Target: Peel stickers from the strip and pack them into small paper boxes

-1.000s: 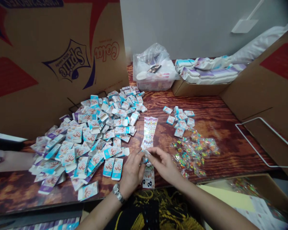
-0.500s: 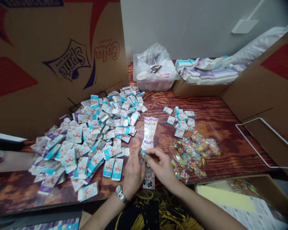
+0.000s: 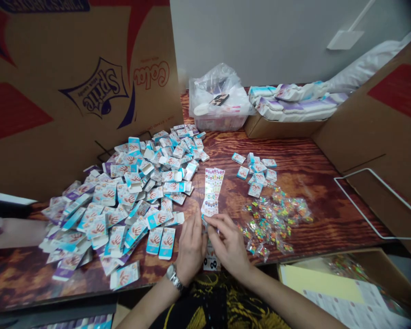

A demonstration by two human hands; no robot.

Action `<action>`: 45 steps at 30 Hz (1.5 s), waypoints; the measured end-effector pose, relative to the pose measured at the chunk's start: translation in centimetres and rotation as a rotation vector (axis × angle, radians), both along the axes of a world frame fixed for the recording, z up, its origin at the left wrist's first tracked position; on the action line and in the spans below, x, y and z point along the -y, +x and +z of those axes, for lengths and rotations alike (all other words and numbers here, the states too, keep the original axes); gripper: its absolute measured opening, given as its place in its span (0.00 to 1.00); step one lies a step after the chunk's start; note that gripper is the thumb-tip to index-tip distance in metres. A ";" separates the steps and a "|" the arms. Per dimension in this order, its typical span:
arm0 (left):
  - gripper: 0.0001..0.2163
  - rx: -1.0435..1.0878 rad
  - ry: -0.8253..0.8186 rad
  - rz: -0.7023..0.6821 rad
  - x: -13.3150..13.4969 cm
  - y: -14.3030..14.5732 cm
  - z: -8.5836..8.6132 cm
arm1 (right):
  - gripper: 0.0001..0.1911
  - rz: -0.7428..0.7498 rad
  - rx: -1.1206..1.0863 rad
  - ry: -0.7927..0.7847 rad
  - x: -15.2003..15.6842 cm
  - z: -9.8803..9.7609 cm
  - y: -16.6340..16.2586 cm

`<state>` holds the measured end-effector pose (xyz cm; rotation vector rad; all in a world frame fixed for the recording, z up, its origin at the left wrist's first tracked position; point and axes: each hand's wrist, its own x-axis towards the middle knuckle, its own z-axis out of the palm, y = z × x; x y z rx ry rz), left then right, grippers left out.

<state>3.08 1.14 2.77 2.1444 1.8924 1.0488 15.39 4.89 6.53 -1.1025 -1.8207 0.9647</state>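
Since the printed paper strip [image 3: 212, 192] is held at only one narrow spot, it could be creased or torn by an uneven pull, and the nearby white-and-teal cartons [image 3: 123, 192] could be knocked by a careless left wrist. The strip is narrow and glossy, printed with coloured rows, and stretches away from between the hands on the bench [image 3: 329, 205]. It is pinched by the right hand [image 3: 229, 242]. The left hand [image 3: 192, 246] is pressed against it, but fingers block the view, so whether it is gripped cannot be told.
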 end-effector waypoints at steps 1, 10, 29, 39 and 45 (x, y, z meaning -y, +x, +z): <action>0.32 0.005 -0.013 0.008 -0.1 0.0 0.1 | 0.13 0.010 0.016 0.047 0.2 -0.1 0.1; 0.32 0.054 -0.103 -0.028 -0.1 0.2 0.2 | 0.22 0.032 0.052 0.278 0.9 -1.8 0.4; 0.17 -0.268 -0.303 -0.243 1.6 -1.4 -2.8 | 0.20 -0.304 0.341 0.161 -13.8 -4.2 9.9; 0.19 -0.582 -0.331 -0.250 2.7 -1.2 -4.8 | 0.36 0.494 0.902 0.322 -10.0 -8.7 3.0; 0.19 -0.569 -0.317 -0.239 2.8 -1.0 -4.9 | 0.22 0.427 0.799 0.347 -9.3 -9.9 3.5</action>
